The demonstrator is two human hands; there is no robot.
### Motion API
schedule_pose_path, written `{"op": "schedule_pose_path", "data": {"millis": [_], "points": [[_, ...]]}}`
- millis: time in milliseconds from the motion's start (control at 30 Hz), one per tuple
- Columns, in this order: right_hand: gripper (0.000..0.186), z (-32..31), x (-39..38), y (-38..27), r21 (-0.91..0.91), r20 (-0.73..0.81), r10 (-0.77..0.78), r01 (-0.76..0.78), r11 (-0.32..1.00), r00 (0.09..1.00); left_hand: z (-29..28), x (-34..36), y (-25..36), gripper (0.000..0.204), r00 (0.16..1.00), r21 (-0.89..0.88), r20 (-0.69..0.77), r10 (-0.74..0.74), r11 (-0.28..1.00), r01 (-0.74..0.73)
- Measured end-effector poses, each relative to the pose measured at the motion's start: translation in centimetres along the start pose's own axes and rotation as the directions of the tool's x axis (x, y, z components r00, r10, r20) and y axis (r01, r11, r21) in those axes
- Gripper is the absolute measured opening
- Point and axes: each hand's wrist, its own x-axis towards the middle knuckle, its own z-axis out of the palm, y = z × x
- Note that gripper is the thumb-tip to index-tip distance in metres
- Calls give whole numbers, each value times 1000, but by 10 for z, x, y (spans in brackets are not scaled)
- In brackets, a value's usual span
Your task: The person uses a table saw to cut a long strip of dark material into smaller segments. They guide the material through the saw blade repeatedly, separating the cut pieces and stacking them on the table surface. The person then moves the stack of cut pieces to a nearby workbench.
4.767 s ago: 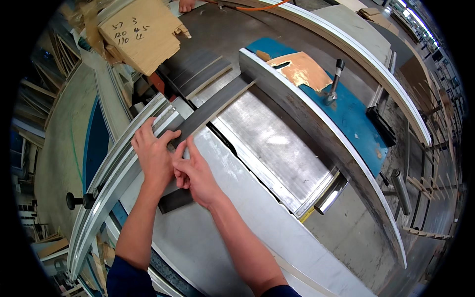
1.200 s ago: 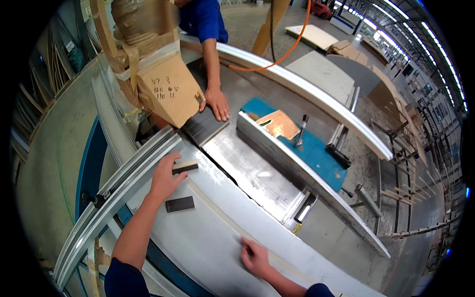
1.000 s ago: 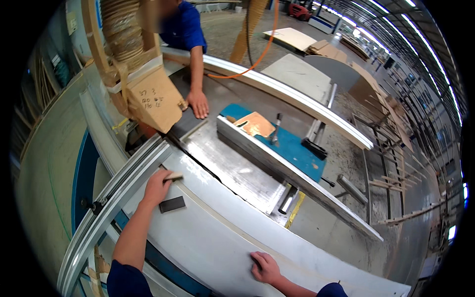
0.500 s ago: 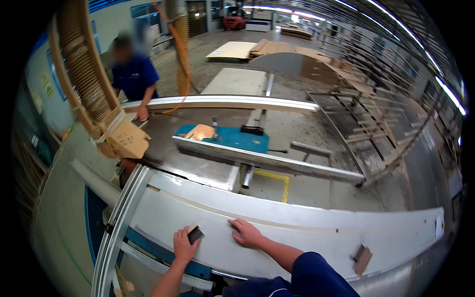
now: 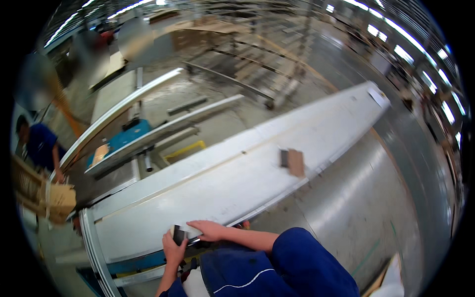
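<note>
My left hand (image 5: 173, 251) grips a small dark block with a pale edge (image 5: 178, 234) near the front edge of the long pale sliding table (image 5: 247, 173). Just to its right is my right hand (image 5: 211, 230), fingertips pointing at the block. Blur hides whether those fingers hold anything. Farther right on the same table lie a small brown board piece (image 5: 296, 162) and a dark piece (image 5: 284, 158) against its left side.
Beyond the table is a saw bench with a teal plate (image 5: 129, 136) and a long metal fence (image 5: 163, 133). A co-worker in blue (image 5: 42, 146) stands at the far left beside a cardboard-covered hood (image 5: 57, 200). A metal rack (image 5: 232, 81) stands behind.
My view has swung to the right. Both hands have come closer together and nearer my body, the left still holding the dark block. The right hand has moved toward the block.
</note>
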Motion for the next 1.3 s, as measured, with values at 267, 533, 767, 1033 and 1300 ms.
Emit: {"op": "schedule_pose_path", "data": {"millis": [267,533,767,1033,1300], "points": [[56,-44,-228,-9,382,-542,555,-403,832,631,24,50,74,102,974,-197,203,98,979,-57],[30,110,-488,35,967,-231,858,-9,256,-459,128,115,188,104,968,-217,146,205,961,-171],[32,280,-692,51,794,-272,850,-605,-66,-450,236,167,333,99,982,-237,120,149,964,-117],[19,162,-772,23,972,-214,796,-39,233,-566,265,154,494,113,971,3,215,102,995,-105],[18,-26,-801,127,970,-70,888,177,167,-454,283,137,556,110,926,293,366,91,934,-207]]}}
